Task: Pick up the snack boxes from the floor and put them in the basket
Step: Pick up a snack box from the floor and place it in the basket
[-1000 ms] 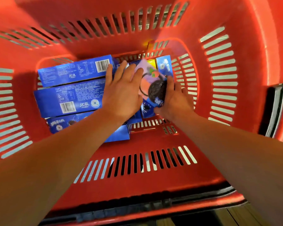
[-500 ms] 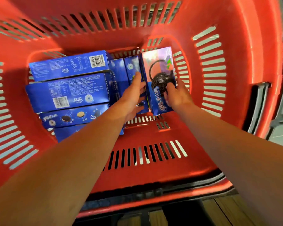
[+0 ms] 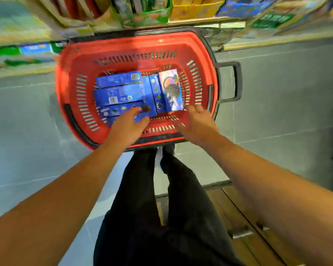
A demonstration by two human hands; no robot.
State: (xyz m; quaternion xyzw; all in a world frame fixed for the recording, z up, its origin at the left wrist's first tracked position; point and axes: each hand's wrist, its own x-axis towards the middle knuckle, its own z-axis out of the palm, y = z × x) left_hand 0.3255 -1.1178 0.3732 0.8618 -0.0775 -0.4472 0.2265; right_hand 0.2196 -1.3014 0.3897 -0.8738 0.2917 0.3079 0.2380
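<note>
Shop aisle, grey tile floor (image 3: 277, 96) with no boxes left on it that I can see, blue snack boxes (image 3: 121, 91) all packed in the red basket (image 3: 81, 60), and both left hand (image 3: 127, 127) and right hand (image 3: 198, 121) hover loose-fingered and empty, so looks basically done.

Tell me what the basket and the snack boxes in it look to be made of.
Basket: red moulded plastic, going by its slotted walls and faintly glossy rim. Snack boxes: most likely thin printed cardboard with a slight sheen, given their flat faces, sharp edges and printed barcodes. Motion blur hides finer texture.
</note>
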